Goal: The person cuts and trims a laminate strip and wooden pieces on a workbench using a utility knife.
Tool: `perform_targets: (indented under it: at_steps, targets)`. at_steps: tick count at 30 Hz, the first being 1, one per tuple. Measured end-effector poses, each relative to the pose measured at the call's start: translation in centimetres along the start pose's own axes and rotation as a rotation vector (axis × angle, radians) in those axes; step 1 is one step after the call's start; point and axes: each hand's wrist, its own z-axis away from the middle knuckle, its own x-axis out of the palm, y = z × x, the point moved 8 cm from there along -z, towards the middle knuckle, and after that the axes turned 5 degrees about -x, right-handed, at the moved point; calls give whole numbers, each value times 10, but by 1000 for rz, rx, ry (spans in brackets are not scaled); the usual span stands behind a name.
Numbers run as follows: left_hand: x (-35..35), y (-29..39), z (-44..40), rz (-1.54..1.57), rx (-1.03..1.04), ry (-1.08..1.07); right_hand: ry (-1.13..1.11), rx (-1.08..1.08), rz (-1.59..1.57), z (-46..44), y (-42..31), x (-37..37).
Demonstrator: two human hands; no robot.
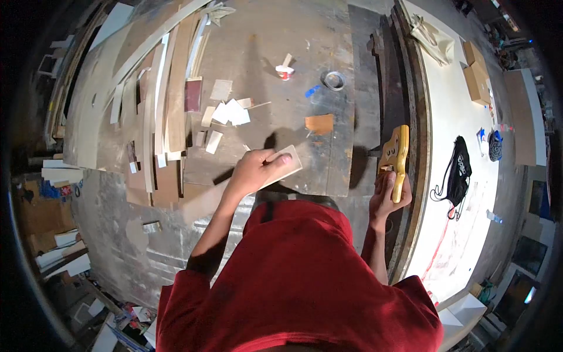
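Observation:
My left hand [259, 170] is closed on a pale, flat rectangular piece [288, 165], with the thumb resting on its upper face. The piece sticks out to the right of the fingers, over the near edge of the work table [252, 47]. Off to the right, my right hand [391, 193] is wrapped round the lower part of a yellow-framed hand tool [402, 152]. The tool stands upright beside the white table's edge; its exact kind is unclear. Ahead of my left hand lie several white pieces [233, 112] and an orange-brown piece [319, 123].
Long wood strips [170, 88] lie on the left of the work table. Farther back are a red-and-white cup [285, 71], a tape roll [334, 80] and a blue item [312, 91]. On the white table [434, 105] at right lie a black cloth [457, 170] and cardboard boxes [476, 82].

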Motion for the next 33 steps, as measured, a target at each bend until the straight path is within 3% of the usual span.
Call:
perform_targets:
  at_steps: [1, 4, 7, 8, 12, 13, 19, 24, 28, 32, 33]
  targets:
    - [20, -1, -2, 400, 38, 22, 42, 81, -93, -1, 14, -11]
    - [50, -7, -11, 434, -66, 21, 92, 181, -163, 1, 56, -40]
    - [69, 17, -15, 168, 51, 122, 66, 448, -152, 5, 87, -57]
    - [71, 38, -15, 4, 131, 202, 60, 472, -165, 0, 85, -56]
    - [96, 81, -17, -129, 143, 99, -15, 537, -110, 6, 109, -62]
    - [102, 90, -17, -157, 248, 163, -84, 554, -102, 6, 107, -54]
    - [182, 79, -52, -173, 438, 22, -319, 714, -47, 49, 122, -35]
    - [237, 42, -79, 17, 473, -108, -191, 704, -80, 82, 177, -46]
    - [249, 34, -101, -29, 500, -69, 29, 802, -203, 97, 220, -71]
    - [266, 14, -134, -44, 393, 15, -73, 859, -134, 88, 281, -83]
    - [267, 19, -142, -103, 418, 81, -198, 982, -88, 88, 300, -88]
